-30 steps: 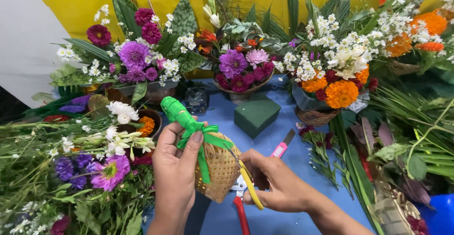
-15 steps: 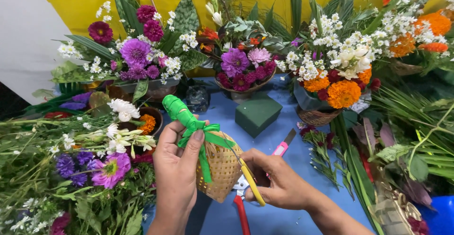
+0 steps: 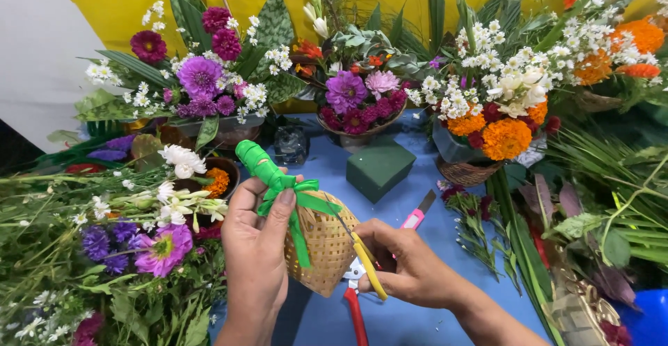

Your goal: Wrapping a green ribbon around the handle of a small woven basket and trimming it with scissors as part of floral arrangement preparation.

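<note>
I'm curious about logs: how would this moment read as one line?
left hand: holds woven basket with green ribbon bow | right hand: grips yellow-handled scissors beside basket | surface: blue table

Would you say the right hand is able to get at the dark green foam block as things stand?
Probably yes, once freed: the right hand holds yellow-handled scissors, but the blue table between it and the foam block shows only a pink cutter.
</note>
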